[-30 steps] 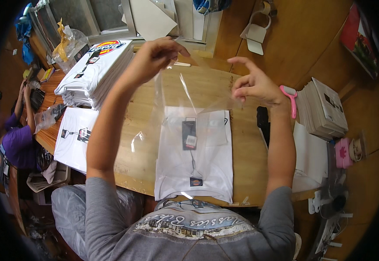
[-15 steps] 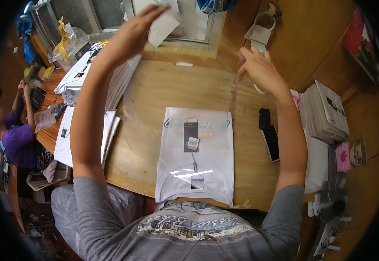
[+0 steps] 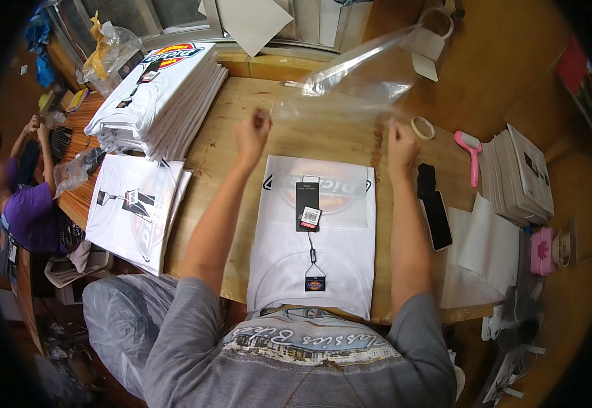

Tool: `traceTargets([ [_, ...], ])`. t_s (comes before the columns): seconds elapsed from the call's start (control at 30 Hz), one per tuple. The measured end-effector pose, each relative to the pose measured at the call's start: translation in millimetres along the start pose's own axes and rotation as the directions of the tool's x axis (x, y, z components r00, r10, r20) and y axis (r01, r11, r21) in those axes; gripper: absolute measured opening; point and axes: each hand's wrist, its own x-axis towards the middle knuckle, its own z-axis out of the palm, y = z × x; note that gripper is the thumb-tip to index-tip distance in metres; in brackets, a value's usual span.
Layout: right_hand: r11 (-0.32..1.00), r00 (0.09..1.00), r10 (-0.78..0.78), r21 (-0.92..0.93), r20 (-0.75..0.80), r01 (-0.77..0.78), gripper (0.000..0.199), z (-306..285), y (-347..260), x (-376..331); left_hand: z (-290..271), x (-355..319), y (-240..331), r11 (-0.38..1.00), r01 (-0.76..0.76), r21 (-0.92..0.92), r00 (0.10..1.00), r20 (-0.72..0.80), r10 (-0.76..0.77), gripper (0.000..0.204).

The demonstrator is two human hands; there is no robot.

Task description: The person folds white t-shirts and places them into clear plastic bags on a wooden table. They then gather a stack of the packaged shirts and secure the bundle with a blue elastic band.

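Between my raised hands a clear plastic bag (image 3: pixel 350 92) billows over the far part of the table. My left hand (image 3: pixel 252 136) pinches one side of it and my right hand (image 3: pixel 403 144) the other; both are closed, slightly blurred. Nearer to me lies a folded white T-shirt (image 3: pixel 296 262), flat on the wood between my forearms. On it rest a black hang tag (image 3: pixel 307 204) with a white sticker and a cord leading to the neck label (image 3: pixel 315 282). A pale translucent sheet partly covers the print at its far end.
A tall stack of folded white T-shirts (image 3: pixel 167 102) and a bagged pile (image 3: pixel 133 221) are at left. On the right are a phone (image 3: pixel 437 221), tape roll (image 3: pixel 422 128), pink lint roller (image 3: pixel 473 160) and packed stack (image 3: pixel 513 173). Another person (image 3: pixel 31 211) works far left.
Both hands have come down and nearer to me. The clear bag now spreads between them. The torso has shifted slightly, and the left piles are no longer hidden by my arm.
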Motion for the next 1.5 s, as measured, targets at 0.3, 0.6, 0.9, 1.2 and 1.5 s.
traceTargets([
  [0.3,0.598,0.597,0.377,0.306,0.708,-0.741,0.031,21,76,-57,9,-27,-71,0.846,0.532,0.037,0.79,0.339,-0.511,0.005],
  [0.6,0.393,0.323,0.324,0.184,0.889,-0.901,0.011,-5,85,-55,-7,-35,-70,0.776,0.608,-0.171,0.73,0.506,-0.46,0.011],
  [0.9,0.45,0.284,0.19,0.174,0.94,-0.876,0.017,-29,78,-72,-34,-67,-45,0.854,0.511,-0.096,0.709,0.61,-0.356,0.014],
  [1.2,0.504,0.291,0.235,0.139,0.927,-0.852,0.018,-91,47,-133,-84,-135,5,0.723,0.687,-0.07,0.557,0.69,-0.462,0.018],
  [1.5,0.546,0.098,0.136,0.008,0.986,-0.838,0.013,-190,-18,-192,-155,-235,46,0.476,0.88,0.012,0.329,0.706,-0.627,0.017],
])
